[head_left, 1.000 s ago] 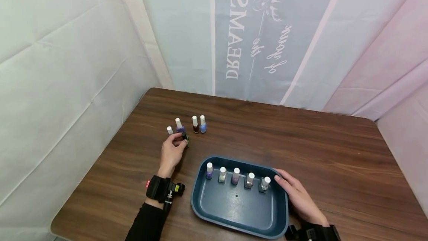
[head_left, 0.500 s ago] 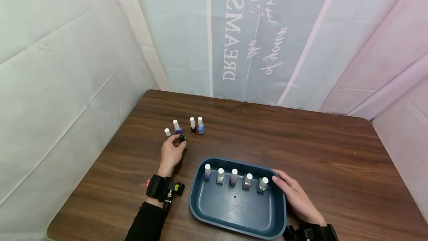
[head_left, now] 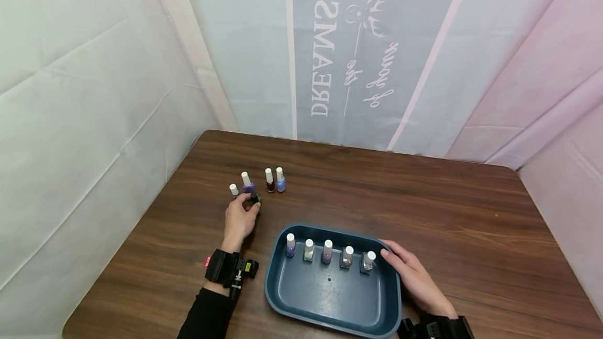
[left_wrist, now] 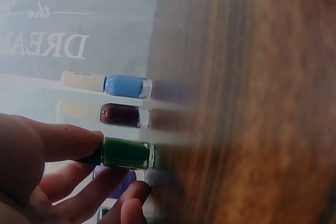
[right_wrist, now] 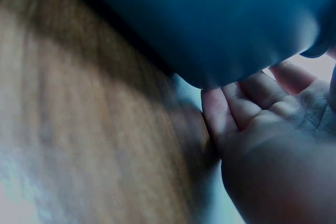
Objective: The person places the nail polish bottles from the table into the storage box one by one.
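Note:
My left hand [head_left: 239, 221] pinches the black cap of a green nail polish bottle [left_wrist: 126, 152] between thumb and finger. The bottle is upright, its base at or just above the table; I cannot tell which. Close by stand a purple bottle [head_left: 248, 186], partly hidden by the hand, and a white-capped one [head_left: 234, 190] whose body is mostly hidden. Dark red [head_left: 270, 181] and light blue [head_left: 280, 180] bottles stand just beyond. My right hand [head_left: 419, 279] grips the right edge of a blue tray [head_left: 330, 323], thumb on the rim, fingers against the outer wall.
Along the tray's far side several white-capped bottles stand in a row, from a purple one [head_left: 290, 246] to a clear one [head_left: 368, 262]. The wooden table [head_left: 471, 224] meets a printed curtain [head_left: 339, 67] at its back edge and pale cloth [head_left: 94, 119] at the left.
The head view has drifted slightly, so everything sits a little lower and further left in it. Both hands keep their holds, and the bottles and tray show no clear movement.

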`<state>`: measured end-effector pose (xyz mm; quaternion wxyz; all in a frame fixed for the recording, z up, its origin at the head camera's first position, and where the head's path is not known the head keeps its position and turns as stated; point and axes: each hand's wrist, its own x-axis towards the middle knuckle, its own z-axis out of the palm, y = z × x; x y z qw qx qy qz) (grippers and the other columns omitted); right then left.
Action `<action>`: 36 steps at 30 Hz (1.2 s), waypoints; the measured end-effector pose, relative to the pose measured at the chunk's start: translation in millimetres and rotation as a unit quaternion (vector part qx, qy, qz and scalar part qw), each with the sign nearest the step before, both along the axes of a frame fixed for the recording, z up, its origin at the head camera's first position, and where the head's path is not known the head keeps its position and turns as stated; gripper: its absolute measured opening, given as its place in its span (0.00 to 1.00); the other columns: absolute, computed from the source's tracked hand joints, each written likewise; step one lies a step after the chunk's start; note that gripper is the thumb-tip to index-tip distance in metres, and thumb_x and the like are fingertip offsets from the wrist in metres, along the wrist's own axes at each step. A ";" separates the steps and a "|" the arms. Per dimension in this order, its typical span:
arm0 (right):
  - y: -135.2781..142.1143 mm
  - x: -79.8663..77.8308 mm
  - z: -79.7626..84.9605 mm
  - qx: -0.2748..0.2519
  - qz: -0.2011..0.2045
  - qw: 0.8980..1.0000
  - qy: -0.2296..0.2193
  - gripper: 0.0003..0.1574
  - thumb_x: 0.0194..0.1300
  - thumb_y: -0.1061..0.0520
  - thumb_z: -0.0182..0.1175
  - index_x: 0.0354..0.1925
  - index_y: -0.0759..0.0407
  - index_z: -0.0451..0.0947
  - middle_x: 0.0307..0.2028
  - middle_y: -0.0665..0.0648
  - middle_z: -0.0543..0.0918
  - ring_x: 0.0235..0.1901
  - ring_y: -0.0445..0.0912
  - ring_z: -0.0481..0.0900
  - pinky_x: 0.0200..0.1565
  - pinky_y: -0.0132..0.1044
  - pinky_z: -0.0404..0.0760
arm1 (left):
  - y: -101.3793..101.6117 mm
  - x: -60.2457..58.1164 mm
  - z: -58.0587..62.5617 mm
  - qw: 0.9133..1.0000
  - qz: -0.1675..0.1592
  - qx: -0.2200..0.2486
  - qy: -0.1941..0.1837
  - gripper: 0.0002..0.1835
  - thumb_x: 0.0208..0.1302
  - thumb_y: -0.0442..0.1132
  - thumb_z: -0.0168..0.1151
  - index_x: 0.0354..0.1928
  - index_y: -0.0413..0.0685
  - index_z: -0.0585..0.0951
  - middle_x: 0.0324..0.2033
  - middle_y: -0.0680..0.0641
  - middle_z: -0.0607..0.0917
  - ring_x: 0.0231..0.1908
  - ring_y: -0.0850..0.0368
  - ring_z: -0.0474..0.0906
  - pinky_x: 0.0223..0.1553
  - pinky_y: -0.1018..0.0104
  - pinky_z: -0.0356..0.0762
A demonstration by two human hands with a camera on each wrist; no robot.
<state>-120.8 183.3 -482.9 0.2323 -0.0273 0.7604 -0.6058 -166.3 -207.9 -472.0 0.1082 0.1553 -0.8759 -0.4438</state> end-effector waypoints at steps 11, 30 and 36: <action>-2.7 1.3 0.3 -0.017 -0.007 1.000 -0.003 0.31 0.73 0.43 0.48 0.65 0.59 0.66 0.60 0.62 0.73 0.51 0.41 0.77 0.49 0.33 0.77 | -1.3 1.0 0.7 1.000 0.004 -0.009 -0.023 0.17 0.65 0.38 0.60 0.54 0.39 0.79 0.44 0.36 0.84 0.40 0.46 0.79 0.37 0.58 0.72; 0.7 2.0 0.2 -0.010 0.008 1.000 0.001 0.33 0.73 0.42 0.47 0.66 0.61 0.65 0.60 0.64 0.73 0.51 0.45 0.76 0.49 0.33 0.78 | 0.8 4.0 1.5 1.000 -0.003 -0.019 -0.008 0.17 0.66 0.38 0.60 0.54 0.38 0.79 0.44 0.36 0.85 0.35 0.49 0.81 0.31 0.64 0.71; 0.9 2.2 0.9 -0.012 0.007 1.000 0.001 0.33 0.73 0.42 0.47 0.66 0.61 0.65 0.60 0.64 0.73 0.51 0.44 0.77 0.49 0.33 0.77 | 1.3 3.8 2.2 1.000 -0.005 -0.017 -0.008 0.17 0.66 0.38 0.60 0.54 0.38 0.79 0.44 0.36 0.85 0.35 0.49 0.81 0.31 0.64 0.71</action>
